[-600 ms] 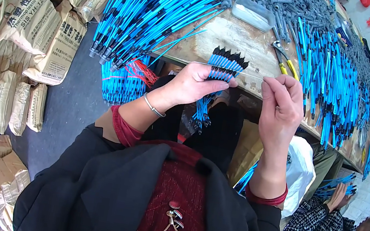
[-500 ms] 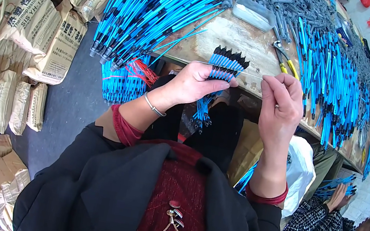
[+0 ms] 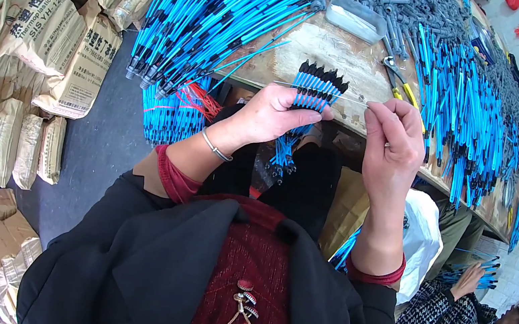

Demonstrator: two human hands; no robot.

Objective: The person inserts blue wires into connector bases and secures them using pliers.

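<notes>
My left hand is closed round a row of thin blue tubes with black tips, held upright at the table's near edge. Their lower ends hang below the hand. A thin, pale, wire-like strand runs across the tubes just under the black tips, its left end sticking out past my left hand. My right hand pinches the strand's right end between thumb and forefinger, to the right of the tubes. Whether the strand passes through the tubes or in front of them is too small to tell.
On the wooden table lie big piles of blue tubes, grey fittings, a clear plastic box and yellow-handled pliers. Paper sacks are stacked at left. A co-worker's hand holds blue tubes at lower right.
The tubes in my left hand have turned slightly. My right hand has shifted a little left, still pinching the strand. The co-worker's hand and tubes have moved slightly.
</notes>
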